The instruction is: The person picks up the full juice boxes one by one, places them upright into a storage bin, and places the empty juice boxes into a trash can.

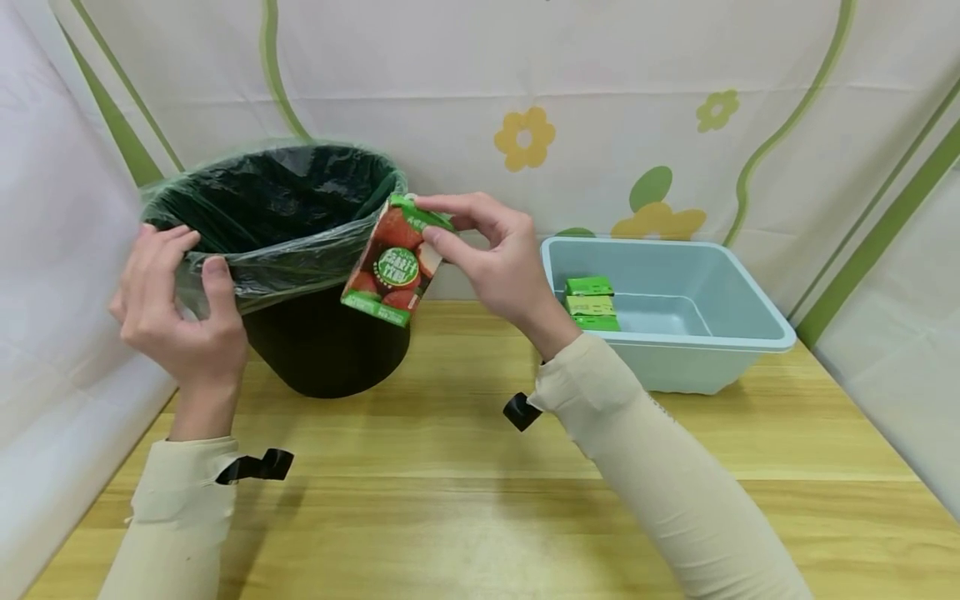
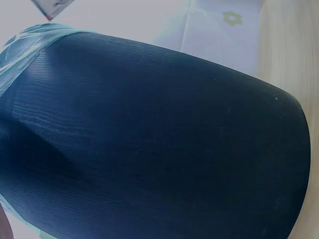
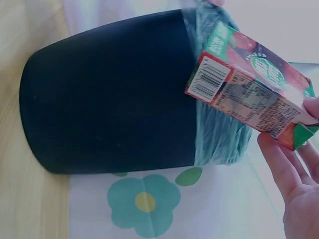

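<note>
Head view, right hand: I see my right hand (image 1: 498,267) pinching the top of a red and green juice carton (image 1: 392,262) between thumb and fingers (image 1: 450,204); the carton hangs tilted, just in front of the bin's rim and above the surface (image 1: 450,467)
Head view, left hand: my left hand (image 1: 176,308) grips the near left edge of the bin's rim, thumb (image 1: 217,287) pressed on the plastic liner (image 1: 300,250); the fingers curl round the rim
Head view, bin: a black bin (image 1: 322,342) stands on the surface at the left, lined with a translucent green bag folded over its rim
Head view, tub: a pale blue tub (image 1: 742,333) stands to the right, well apart from the bin; green cartons (image 1: 591,302) lie inside it near its left wall
Left wrist view: the black bin wall (image 2: 159,139) fills nearly the whole picture, with a strip of liner (image 2: 25,45) at the upper left; I cannot tell the fingers' state from here
Right wrist view: the carton (image 3: 249,97) shows its barcode end and printed side, held at its far corner by fingers (image 3: 279,164); it overlaps the bin's lined rim (image 3: 219,134); the black bin body (image 3: 109,89) lies to the left
</note>
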A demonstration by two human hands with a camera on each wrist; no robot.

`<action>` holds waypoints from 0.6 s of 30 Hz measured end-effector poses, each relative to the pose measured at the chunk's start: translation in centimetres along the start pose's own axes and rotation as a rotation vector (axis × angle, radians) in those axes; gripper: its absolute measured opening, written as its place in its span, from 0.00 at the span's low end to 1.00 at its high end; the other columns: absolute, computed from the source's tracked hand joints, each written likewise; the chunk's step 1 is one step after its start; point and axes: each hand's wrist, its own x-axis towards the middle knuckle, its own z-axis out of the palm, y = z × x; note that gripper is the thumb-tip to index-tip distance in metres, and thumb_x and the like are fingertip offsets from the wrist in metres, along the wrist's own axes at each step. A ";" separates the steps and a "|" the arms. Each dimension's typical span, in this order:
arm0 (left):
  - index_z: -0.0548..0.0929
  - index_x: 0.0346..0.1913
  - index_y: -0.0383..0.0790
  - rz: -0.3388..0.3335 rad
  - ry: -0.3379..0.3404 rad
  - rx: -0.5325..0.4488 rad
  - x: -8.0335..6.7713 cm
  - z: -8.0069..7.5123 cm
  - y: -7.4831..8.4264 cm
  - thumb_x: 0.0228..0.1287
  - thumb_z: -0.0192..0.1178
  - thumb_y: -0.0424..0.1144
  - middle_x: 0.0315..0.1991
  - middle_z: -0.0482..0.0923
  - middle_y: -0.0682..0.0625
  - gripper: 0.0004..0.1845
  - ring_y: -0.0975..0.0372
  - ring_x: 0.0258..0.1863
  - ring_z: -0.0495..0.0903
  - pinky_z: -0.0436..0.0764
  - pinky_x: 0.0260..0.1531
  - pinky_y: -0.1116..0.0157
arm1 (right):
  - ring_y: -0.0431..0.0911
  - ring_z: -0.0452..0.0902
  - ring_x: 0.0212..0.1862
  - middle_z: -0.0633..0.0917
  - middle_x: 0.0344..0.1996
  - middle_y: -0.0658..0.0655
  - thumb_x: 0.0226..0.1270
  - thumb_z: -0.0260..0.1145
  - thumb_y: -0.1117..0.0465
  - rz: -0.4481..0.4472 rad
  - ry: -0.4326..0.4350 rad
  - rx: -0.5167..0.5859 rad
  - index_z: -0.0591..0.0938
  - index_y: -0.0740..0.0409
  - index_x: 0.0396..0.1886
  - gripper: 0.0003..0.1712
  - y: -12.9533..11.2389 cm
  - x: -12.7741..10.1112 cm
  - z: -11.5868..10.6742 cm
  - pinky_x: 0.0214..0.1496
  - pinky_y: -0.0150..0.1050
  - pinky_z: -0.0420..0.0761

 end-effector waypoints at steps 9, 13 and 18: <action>0.93 0.46 0.39 -0.008 -0.005 0.008 0.0 -0.1 0.1 0.62 0.62 0.56 0.51 0.92 0.49 0.25 0.58 0.67 0.83 0.66 0.70 0.65 | 0.50 0.87 0.45 0.89 0.56 0.61 0.72 0.69 0.69 0.051 0.095 0.187 0.86 0.65 0.61 0.19 -1.3 1.3 0.6 0.49 0.49 0.92; 0.93 0.47 0.39 -0.007 -0.012 0.014 0.0 -0.1 0.2 0.62 0.62 0.56 0.51 0.92 0.49 0.24 0.58 0.68 0.83 0.65 0.71 0.65 | 0.49 0.87 0.45 0.88 0.56 0.61 0.72 0.69 0.70 0.046 0.152 0.223 0.86 0.66 0.62 0.19 -1.6 1.8 1.1 0.48 0.49 0.92; 0.94 0.47 0.40 -0.007 -0.015 0.017 0.0 -0.1 0.1 0.62 0.62 0.55 0.51 0.92 0.49 0.24 0.58 0.68 0.83 0.66 0.71 0.65 | 0.50 0.87 0.47 0.86 0.56 0.61 0.72 0.69 0.70 0.021 0.200 0.261 0.85 0.67 0.62 0.20 -2.2 2.6 2.0 0.49 0.49 0.92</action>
